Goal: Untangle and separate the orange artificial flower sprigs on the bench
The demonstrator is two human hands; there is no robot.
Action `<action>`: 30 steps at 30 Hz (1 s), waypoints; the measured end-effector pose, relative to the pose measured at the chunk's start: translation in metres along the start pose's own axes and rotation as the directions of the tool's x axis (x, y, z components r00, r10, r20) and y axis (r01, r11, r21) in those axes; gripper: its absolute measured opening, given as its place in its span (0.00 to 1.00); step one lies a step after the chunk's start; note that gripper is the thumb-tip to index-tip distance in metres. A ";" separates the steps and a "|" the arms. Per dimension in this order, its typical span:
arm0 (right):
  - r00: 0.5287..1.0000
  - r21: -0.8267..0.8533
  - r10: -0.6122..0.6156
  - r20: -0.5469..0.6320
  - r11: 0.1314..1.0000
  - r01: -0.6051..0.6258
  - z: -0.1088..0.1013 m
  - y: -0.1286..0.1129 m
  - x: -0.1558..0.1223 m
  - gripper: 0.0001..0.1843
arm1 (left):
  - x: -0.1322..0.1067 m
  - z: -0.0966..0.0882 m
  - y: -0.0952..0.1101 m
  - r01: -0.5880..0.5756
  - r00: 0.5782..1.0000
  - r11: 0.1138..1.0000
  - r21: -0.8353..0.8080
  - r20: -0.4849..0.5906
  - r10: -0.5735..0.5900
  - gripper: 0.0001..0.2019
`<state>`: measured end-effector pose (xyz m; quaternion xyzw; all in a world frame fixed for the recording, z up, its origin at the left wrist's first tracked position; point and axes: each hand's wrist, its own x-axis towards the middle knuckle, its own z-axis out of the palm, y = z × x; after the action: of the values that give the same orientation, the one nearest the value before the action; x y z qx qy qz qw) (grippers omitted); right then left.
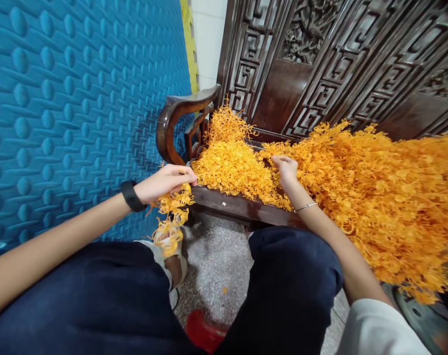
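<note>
My left hand point(170, 180), with a black band on its wrist, is closed in a pinch in front of the bench's armrest. From its fingers dangles a loose bunch of orange branching plastic pieces point(172, 212), hanging over the bench's front edge. My right hand point(287, 170), wearing a thin bracelet, reaches in between two heaps. Its fingers are pinched together at the orange pieces, and what lies between them is too small to make out. A lower, yellower pile of pieces point(231, 167) lies between my hands. To the right rises a much larger orange heap point(386, 187).
The dark wooden bench point(242, 207) has a curved armrest point(164, 125) and a carved backrest point(283, 93). Blue textured matting point(68, 123) lies at the left. Below are speckled floor point(220, 256), a red object point(205, 331) between my legs, and a round greenish object point(416, 310) at lower right.
</note>
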<state>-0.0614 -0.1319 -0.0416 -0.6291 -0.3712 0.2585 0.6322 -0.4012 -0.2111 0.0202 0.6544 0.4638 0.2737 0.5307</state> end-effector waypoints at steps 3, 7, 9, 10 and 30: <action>0.991 -0.034 -0.101 0.085 0.994 0.105 0.011 0.003 -0.004 0.09 | 0.003 0.000 -0.005 -0.015 0.996 0.997 0.074 0.086 0.008 0.11; 0.971 -0.066 -0.169 0.170 0.981 0.182 0.021 0.005 -0.003 0.07 | 0.005 0.003 -0.004 -0.067 0.996 0.996 0.062 0.056 0.064 0.12; 0.981 -0.046 -0.154 0.120 0.986 0.160 0.021 0.006 -0.002 0.07 | 0.005 0.006 0.000 -0.071 0.997 0.997 0.043 0.043 0.069 0.11; 0.984 -0.035 -0.152 0.096 0.987 0.156 0.021 0.006 -0.002 0.07 | 0.005 0.007 0.003 -0.070 0.997 0.997 0.037 0.040 0.068 0.11; 0.972 -0.066 -0.131 0.196 0.987 0.146 0.019 0.010 -0.005 0.09 | 0.012 0.009 -0.001 -0.129 0.990 0.990 0.052 0.064 0.125 0.12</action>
<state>-0.0783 -0.1239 -0.0538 -0.5986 -0.4832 0.2580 0.5845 -0.3885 -0.2046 0.0153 0.7054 0.4124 0.2737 0.5073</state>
